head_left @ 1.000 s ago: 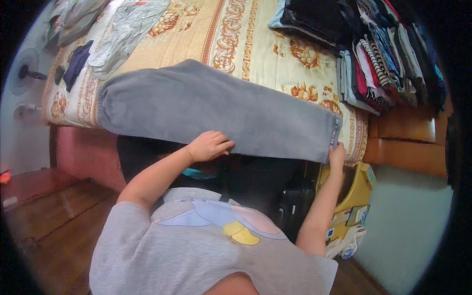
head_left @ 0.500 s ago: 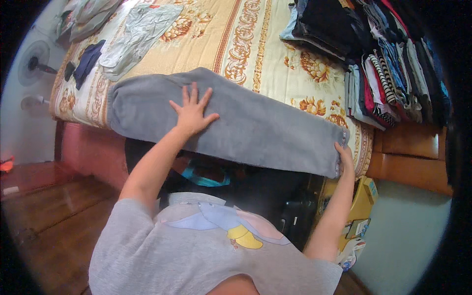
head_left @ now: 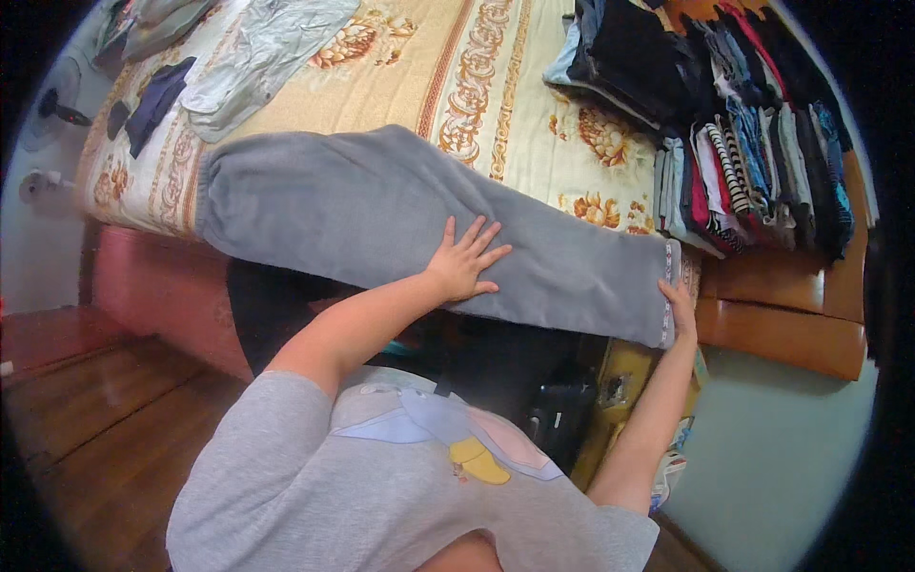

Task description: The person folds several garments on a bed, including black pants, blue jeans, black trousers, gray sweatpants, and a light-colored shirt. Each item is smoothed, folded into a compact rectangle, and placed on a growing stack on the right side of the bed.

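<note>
A pair of grey fleece sweatpants (head_left: 334,191), folded lengthwise, lies across the near edge of the bed, its gathered cuff to the left and its trimmed waistband to the right. My left hand (head_left: 465,262) rests flat on the middle of the pants with fingers spread, and wrinkles run upward from it. At the waistband end, my right hand (head_left: 680,310) holds the edge, its thumb on top and the other fingers mostly hidden.
The bed wears a floral cover (head_left: 381,86). A pale crumpled garment (head_left: 257,71) and a navy cloth (head_left: 157,105) lie at the far left. Dark folded trousers (head_left: 629,62) and a row of folded clothes (head_left: 743,172) occupy the right, beside a wooden headboard (head_left: 782,329).
My left hand has slid right along the sweatpants, from nearer the cuff to the middle, and the cloth has wrinkled there. My right hand stays at the waistband.
</note>
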Motion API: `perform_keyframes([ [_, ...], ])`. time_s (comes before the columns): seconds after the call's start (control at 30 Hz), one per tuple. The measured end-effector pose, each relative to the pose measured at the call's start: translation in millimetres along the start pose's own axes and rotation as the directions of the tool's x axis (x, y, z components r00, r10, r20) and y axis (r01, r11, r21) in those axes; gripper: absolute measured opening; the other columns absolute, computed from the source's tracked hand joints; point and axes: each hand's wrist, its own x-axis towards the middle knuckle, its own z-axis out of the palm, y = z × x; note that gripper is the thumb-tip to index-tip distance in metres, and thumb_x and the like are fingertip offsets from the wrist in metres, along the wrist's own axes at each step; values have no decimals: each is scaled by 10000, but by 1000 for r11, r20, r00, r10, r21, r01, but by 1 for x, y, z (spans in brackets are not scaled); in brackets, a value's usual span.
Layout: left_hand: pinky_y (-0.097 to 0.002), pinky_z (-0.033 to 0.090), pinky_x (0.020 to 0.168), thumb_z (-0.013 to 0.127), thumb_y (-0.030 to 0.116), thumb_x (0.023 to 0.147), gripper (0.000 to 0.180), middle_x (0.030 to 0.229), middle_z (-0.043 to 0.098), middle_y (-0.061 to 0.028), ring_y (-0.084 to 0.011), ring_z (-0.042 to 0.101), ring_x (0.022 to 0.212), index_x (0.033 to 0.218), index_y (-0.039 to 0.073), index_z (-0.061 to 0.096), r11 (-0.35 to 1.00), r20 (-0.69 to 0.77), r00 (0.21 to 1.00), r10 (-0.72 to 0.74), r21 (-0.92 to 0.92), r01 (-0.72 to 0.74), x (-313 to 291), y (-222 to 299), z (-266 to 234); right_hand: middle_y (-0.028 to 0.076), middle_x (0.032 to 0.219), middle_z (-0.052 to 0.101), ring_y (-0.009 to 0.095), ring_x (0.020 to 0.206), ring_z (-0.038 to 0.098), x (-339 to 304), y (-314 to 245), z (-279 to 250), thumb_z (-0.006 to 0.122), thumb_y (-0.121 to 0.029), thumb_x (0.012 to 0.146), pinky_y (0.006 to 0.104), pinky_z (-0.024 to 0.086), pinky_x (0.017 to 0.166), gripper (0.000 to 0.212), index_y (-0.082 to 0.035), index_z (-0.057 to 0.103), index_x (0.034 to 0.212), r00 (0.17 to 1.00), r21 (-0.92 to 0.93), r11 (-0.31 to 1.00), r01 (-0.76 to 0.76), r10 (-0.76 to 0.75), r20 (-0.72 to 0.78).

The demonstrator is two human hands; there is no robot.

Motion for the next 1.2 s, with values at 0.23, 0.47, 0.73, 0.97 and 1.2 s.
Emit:
perform_keyframes([
  [0.23,-528,209,1019,383,490,893,597,1415,276,-120,-301,294,1278,1352,114,321,386,-54,966,-251,-921,49,-7,-18,-10,108,1085,545,196,946,552,-57,-112,162,644,-150,722,333,457,802,622,-34,371,1269,969,128,980,154,-175,172],
  [0.47,-368,429,852,292,747,766,840,1219,472,-122,-248,520,1048,1265,81,404,-761,356,930,-97,-628,161,-51,-82,-72,223,1126,484,301,1012,511,-27,-39,382,668,-195,687,363,418,862,710,-21,321,1281,941,-525,783,334,-313,131],
  [0.73,-388,463,760,662,251,749,518,986,593,-199,-307,589,907,1134,-2,427,225,164,741,-651,-891,395,-35,-90,-32,143,1200,454,307,1052,479,-25,13,354,592,-174,782,373,375,915,464,-51,462,1210,839,-596,624,506,-515,173],
  [0.97,-412,429,816,634,239,743,608,1075,524,-242,-378,526,980,1234,-10,376,583,-127,709,-694,-676,450,-58,-78,-50,142,1450,139,342,1344,85,-27,22,360,595,-376,783,693,121,933,717,-106,268,1361,900,-926,304,223,-428,77],
  [1.2,-525,256,954,738,292,658,888,1317,260,-211,-367,279,1213,1343,52,226,262,-501,-126,-856,-632,729,-197,-194,-62,175,1460,47,393,1339,32,-60,17,417,638,-453,727,716,91,928,865,-100,202,1385,870,-844,419,334,-482,104],
])
